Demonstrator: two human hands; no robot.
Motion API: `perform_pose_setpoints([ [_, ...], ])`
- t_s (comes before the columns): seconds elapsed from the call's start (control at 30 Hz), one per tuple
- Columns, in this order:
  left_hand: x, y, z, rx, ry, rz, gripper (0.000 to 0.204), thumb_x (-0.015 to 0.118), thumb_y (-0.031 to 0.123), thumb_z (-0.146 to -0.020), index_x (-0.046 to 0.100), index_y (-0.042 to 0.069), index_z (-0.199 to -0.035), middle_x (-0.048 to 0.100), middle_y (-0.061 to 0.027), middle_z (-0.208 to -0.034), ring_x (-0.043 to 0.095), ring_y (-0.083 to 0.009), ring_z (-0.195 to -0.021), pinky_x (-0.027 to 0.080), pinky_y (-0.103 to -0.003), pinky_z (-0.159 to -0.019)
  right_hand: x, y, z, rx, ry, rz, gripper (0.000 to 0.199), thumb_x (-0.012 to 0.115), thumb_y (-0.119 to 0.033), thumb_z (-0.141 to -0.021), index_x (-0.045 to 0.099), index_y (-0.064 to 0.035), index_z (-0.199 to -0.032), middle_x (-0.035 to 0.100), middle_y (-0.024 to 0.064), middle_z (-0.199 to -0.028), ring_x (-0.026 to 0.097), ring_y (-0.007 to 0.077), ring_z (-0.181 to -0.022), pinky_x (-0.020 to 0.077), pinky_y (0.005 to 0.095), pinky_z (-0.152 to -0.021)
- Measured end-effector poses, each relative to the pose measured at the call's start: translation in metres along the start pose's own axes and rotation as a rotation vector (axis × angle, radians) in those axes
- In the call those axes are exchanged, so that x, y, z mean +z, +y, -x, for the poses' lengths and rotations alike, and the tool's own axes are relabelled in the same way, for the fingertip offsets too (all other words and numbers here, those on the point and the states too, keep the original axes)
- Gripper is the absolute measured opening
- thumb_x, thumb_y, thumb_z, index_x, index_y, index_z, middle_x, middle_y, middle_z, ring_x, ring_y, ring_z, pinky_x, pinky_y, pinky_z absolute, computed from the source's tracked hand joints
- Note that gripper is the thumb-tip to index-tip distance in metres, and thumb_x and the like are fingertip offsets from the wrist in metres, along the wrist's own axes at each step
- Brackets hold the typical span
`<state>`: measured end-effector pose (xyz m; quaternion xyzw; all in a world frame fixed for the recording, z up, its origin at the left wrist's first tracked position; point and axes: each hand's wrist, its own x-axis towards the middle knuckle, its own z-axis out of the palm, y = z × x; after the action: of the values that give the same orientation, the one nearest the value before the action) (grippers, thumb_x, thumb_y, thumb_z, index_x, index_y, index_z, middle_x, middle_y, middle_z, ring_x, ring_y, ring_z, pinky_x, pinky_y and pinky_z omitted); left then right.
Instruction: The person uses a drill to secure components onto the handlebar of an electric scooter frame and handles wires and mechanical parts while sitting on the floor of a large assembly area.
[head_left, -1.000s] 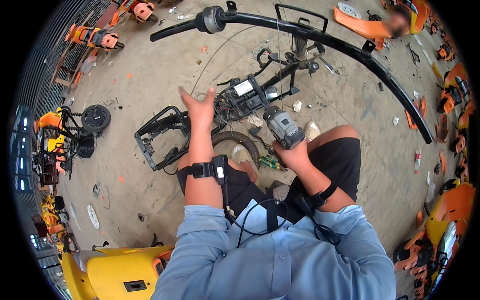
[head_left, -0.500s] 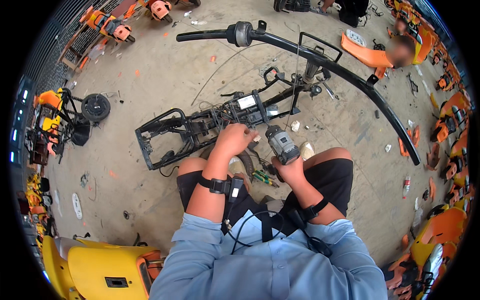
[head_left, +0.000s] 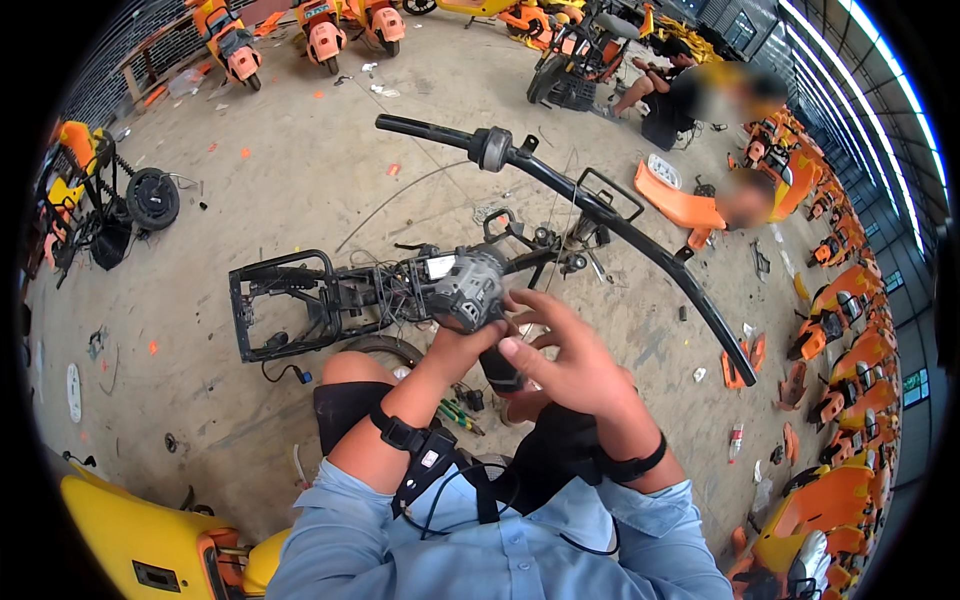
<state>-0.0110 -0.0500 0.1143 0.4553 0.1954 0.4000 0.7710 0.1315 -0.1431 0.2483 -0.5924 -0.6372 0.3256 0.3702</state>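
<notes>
A grey and black cordless drill [head_left: 472,290] is in front of me, over the middle of a stripped black scooter frame [head_left: 322,268]. My left hand [head_left: 462,350] is closed around the drill's grip just below its body. Right beside the grip, my right hand [head_left: 572,362] has its fingers stretched out and apart; whether its fingertips touch the drill, I cannot tell. The frame lies on the floor with wires and a boxy unit in its middle, partly hidden by the drill. A long black handlebar [head_left: 640,232] rises from its far right end.
Green-handled pliers [head_left: 460,418] lie between my legs. A yellow scooter body [head_left: 130,535] stands close at lower left. Orange panels [head_left: 680,200] lie at far right, near a seated person [head_left: 668,92]. Rows of scooters [head_left: 835,350] line the right side.
The drill has passed from my right hand to my left and moved left. My right hand has come off its grip and opened. The view has tilted up and shifted right.
</notes>
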Motion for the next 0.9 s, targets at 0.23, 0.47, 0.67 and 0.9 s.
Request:
perform_pose_setpoints([
  [0.23,-0.033,0.009,-0.011,0.373,0.397,-0.277,0.026,0.072,0.006,-0.089,0.064,0.003,-0.114,0.068,-0.0021,-0.101,0.062,-0.0097,-0.088,0.051,-0.029,-0.079,-0.092,-0.031,0.033,-0.262,0.679,1.077,0.044,0.077,-0.017,-0.084,0.062,-0.0048,-0.123,0.06,0.0191,-0.129,0.056,0.0366,-0.122,0.0433,0.0459,-0.103],
  [0.47,-0.035,-0.009,-0.025,0.407,0.556,0.037,0.024,0.069,0.001,-0.088,0.063,0.005,-0.11,0.064,-0.0012,-0.099,0.059,-0.0097,-0.083,0.05,-0.027,-0.073,-0.113,-0.004,0.093,0.383,0.484,1.064,0.049,0.071,-0.039,-0.092,0.058,0.0006,-0.117,0.068,0.023,-0.091,0.067,0.0438,-0.082,0.0525,0.0489,-0.072],
  [0.67,-0.038,-0.013,-0.035,0.387,0.626,0.055,0.027,0.067,-0.003,-0.085,0.06,0.003,-0.11,0.063,-0.004,-0.102,0.061,-0.0127,-0.082,0.05,-0.029,-0.073,-0.002,-0.002,0.109,0.249,0.296,0.592,0.051,0.062,-0.019,-0.096,0.038,0.0096,-0.131,0.065,0.029,-0.08,0.064,0.0502,-0.071,0.0514,0.0536,-0.062],
  [0.9,-0.042,-0.021,-0.038,0.284,0.635,0.098,0.029,0.065,-0.006,-0.083,0.058,0.001,-0.11,0.062,-0.0065,-0.103,0.062,-0.0165,-0.08,0.05,-0.032,-0.074,0.028,0.027,0.104,0.192,0.41,0.046,0.046,0.06,-0.01,-0.098,0.035,0.0054,-0.133,0.064,0.0195,-0.08,0.064,0.0335,-0.059,0.0505,0.0438,-0.054],
])
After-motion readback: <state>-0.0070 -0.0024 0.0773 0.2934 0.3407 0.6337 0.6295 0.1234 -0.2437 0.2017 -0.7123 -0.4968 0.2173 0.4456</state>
